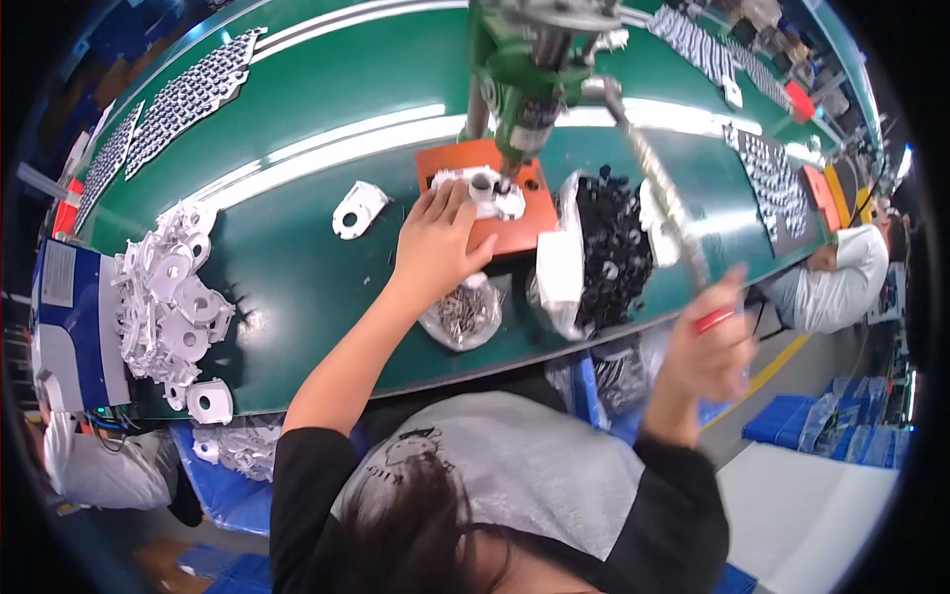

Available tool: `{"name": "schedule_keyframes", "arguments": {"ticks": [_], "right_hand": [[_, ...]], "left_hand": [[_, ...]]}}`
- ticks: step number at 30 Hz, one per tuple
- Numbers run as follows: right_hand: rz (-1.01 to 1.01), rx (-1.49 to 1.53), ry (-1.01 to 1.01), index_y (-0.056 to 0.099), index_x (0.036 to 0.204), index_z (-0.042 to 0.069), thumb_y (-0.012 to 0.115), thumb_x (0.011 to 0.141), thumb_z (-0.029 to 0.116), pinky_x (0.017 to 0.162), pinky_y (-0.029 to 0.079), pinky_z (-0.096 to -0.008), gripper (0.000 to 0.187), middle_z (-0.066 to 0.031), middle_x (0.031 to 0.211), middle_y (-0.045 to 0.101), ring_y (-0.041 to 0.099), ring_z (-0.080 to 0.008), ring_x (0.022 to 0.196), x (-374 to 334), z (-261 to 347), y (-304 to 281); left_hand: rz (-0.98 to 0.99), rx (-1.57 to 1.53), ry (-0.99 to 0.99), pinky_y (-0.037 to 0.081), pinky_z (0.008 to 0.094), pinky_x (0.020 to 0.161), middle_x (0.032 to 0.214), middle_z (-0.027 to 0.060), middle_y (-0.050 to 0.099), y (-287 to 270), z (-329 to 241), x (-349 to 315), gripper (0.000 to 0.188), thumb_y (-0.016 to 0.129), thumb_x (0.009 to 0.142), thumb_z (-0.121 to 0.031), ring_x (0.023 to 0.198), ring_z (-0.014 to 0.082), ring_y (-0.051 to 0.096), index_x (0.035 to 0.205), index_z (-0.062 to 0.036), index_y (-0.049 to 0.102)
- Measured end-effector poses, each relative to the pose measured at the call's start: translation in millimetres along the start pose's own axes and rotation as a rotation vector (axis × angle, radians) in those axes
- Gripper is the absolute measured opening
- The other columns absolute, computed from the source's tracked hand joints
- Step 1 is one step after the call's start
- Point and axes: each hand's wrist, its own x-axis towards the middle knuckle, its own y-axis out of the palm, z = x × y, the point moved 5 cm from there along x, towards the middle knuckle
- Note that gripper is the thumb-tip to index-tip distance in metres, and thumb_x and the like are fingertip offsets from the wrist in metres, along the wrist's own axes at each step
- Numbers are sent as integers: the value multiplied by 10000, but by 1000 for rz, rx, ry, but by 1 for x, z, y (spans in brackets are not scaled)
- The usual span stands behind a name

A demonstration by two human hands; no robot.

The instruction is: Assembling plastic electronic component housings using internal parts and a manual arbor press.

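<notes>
Housing, white, oblong and moulded, long axis crosswise on flat orange plate; just beyond nearer left grip, half-spread against it; right grip curled round long pale lever.

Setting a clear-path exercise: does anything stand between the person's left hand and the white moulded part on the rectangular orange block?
Nothing visible: the left hand touches the white moulded part directly. The green metal press points down beside that hand, not between.
</notes>
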Motion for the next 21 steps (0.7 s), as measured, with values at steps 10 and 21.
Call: {"name": "schedule_keyframes", "arguments": {"ticks": [10, 21], "right_hand": [[-148, 970, 100, 437, 586, 120, 387, 877, 142, 885, 368, -399, 296, -22, 642, 418, 436, -205, 647, 127, -40, -9], [343, 873, 774, 491, 1234, 11, 458, 933, 273, 989, 370, -348, 400, -156, 1166, 562, 549, -240, 1074, 137, -222, 86]], "left_hand": [[71, -140, -106, 375, 400, 962, 1145, 211, 561, 2, -10, 19, 599, 625, 763, -327, 1064, 321, 540, 1181, 70, 462], [174, -351, 37, 431, 420, 851, 1081, 168, 582, 11, 26, 55, 487, 631, 686, -320, 1047, 342, 531, 1095, -74, 531]]}}
